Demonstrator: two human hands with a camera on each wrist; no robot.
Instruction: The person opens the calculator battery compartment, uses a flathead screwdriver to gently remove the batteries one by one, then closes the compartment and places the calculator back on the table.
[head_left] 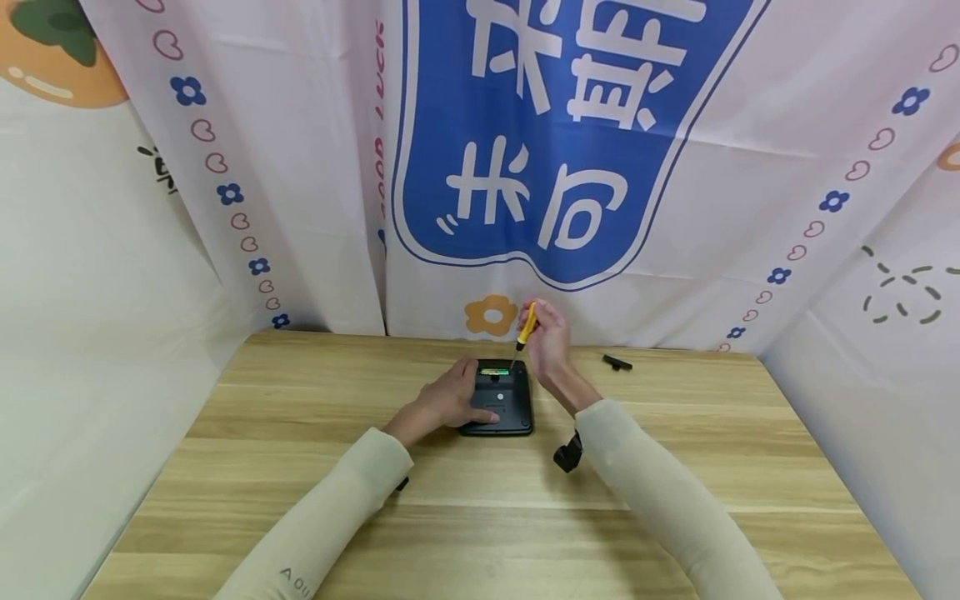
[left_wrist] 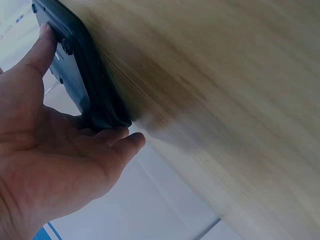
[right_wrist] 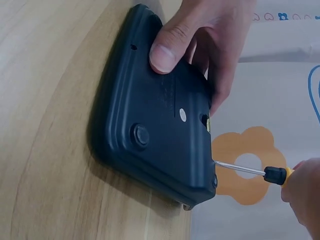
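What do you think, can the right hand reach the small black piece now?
Probably yes: nothing visible stands between the right hand and the small black piece, though that hand holds a screwdriver.

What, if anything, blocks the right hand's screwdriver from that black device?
Nothing visible: the yellow screwdriver in the right hand reaches straight to the black device, its tip beside the battery; the left hand grips the left side.

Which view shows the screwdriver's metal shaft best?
The right wrist view: the metal shaft appears large, between black collar and dark device. The head view shows it small and thin, below the yellow handle; the left wrist view doesn't show it.
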